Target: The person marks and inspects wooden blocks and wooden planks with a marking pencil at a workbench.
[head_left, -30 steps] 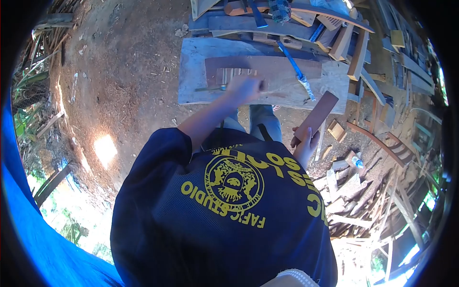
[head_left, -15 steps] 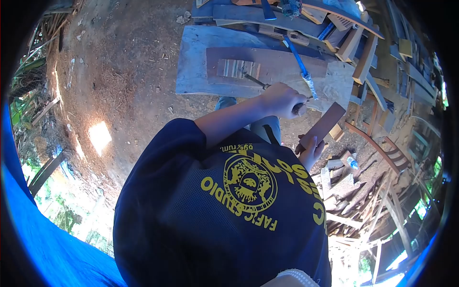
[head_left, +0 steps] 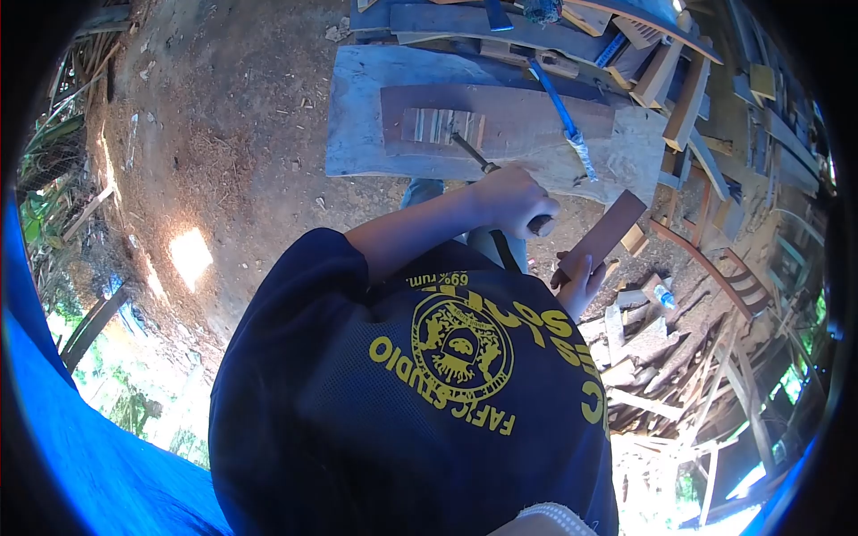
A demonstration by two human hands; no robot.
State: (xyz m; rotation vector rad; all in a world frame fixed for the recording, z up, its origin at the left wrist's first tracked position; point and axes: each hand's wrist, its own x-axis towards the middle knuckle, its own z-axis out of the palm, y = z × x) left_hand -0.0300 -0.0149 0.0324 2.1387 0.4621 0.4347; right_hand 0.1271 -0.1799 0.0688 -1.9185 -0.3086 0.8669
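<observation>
The left hand (head_left: 517, 198) wraps a chisel-like tool (head_left: 488, 166) — its long axis runs forward-left, tip at the striped patch (head_left: 433, 126), contact unclear. The right hand (head_left: 585, 284), farther from that patch, grips a brown block (head_left: 608, 228) slanting forward-right. Ahead of the left hand lies the bench's (head_left: 359, 85) near edge; bare wood separates it from a blue bar (head_left: 559, 107) forward-right.
</observation>
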